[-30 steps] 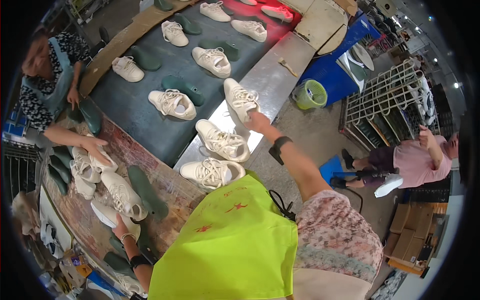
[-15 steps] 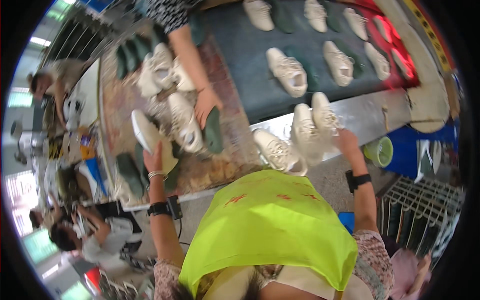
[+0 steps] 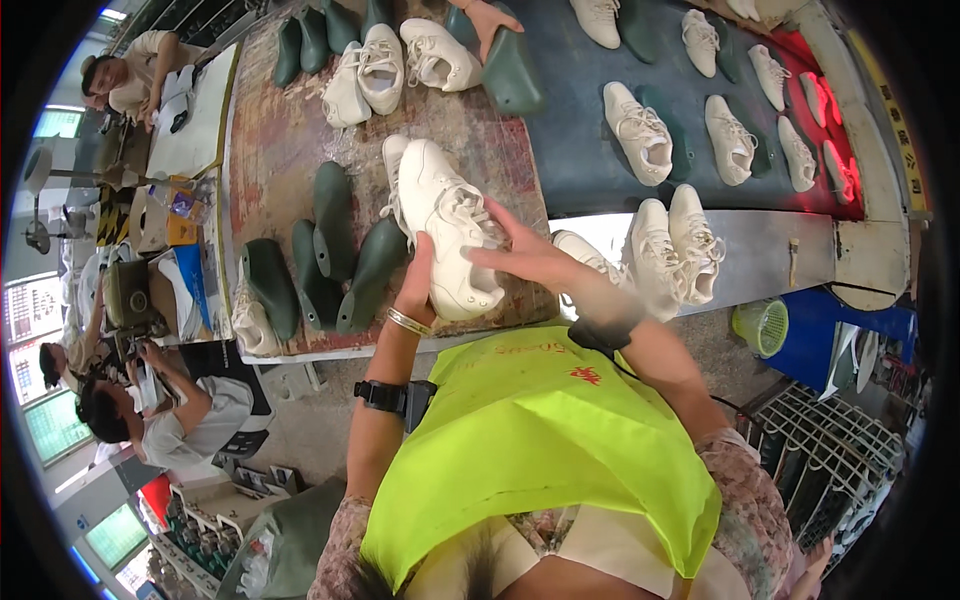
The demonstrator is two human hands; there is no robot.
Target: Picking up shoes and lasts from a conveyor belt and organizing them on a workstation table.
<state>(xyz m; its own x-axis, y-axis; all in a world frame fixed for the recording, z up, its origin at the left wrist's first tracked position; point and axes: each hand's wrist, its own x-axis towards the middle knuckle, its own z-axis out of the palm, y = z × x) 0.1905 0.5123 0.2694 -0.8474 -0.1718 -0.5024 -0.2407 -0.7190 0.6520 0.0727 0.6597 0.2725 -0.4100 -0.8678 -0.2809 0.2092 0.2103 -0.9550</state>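
Note:
A cream lace-up sneaker (image 3: pixel 455 240) is held between my two hands over the table, its toe pointing away from me. My left hand (image 3: pixel 415 283) is wrapped round its left side, thumb along the upper. My right hand (image 3: pixel 532 258) has its fingers against the right side and the opening. Part of another cream shoe (image 3: pixel 393 160) shows behind it. Left of my left hand, several dark green shoe lasts (image 3: pixel 345 220) lie on the worn table, with a cream shoe (image 3: pixel 252 325) beside the leftmost. Right of my right hand stand a pair of cream sneakers (image 3: pixel 652 250) and a partly hidden one (image 3: pixel 585 255).
A co-worker's hand (image 3: pixel 487 22) grips a green last (image 3: pixel 513 78) at the far side, near several cream shoes (image 3: pixel 382 70). A dark conveyor belt (image 3: pixel 575 130) carries shoes and lasts toward a red-lit opening (image 3: pixel 835 130). A green basket (image 3: pixel 762 328) stands at right.
My right hand has left the shoe pair at right and joined my left at a sneaker in the middle. The view has shifted, and the co-worker's hand and last are now farther off.

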